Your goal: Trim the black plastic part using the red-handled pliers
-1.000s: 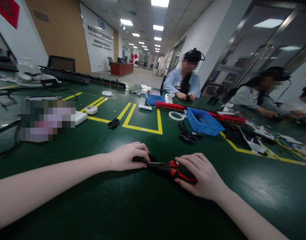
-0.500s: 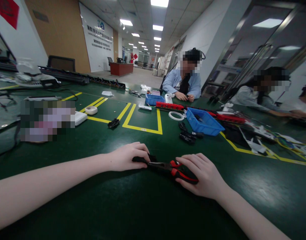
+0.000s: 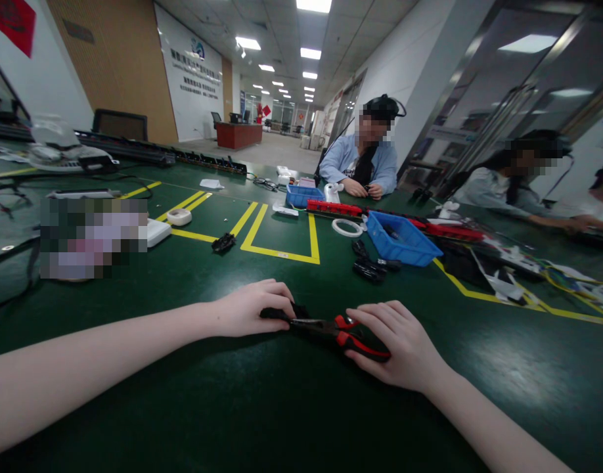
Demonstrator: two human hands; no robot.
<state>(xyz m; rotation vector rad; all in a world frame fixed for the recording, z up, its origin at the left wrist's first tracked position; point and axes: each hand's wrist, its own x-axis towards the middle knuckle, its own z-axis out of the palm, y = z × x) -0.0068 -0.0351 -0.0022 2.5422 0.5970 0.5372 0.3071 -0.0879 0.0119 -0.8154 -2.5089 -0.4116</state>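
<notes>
Near the middle of the green table [image 3: 207, 407], my left hand [image 3: 255, 309] is closed on a black piece [image 3: 274, 315], whose exact shape is partly hidden by the fingers. My right hand [image 3: 397, 341] grips pliers with red and black handles [image 3: 363, 346]. The pliers point left, and their narrow jaws meet the black piece right beside my left fingertips. Whether the jaws are fully closed on it is too small to tell. Dark material also shows just behind the jaws.
Beyond my hands lie a crumpled black bit [image 3: 224, 243], black cable bundles [image 3: 369, 269], a white ring [image 3: 347, 228] and a blue bin [image 3: 404, 244]. A tape roll [image 3: 178, 217] is at left. A person [image 3: 363, 154] sits across the table; others sit at right.
</notes>
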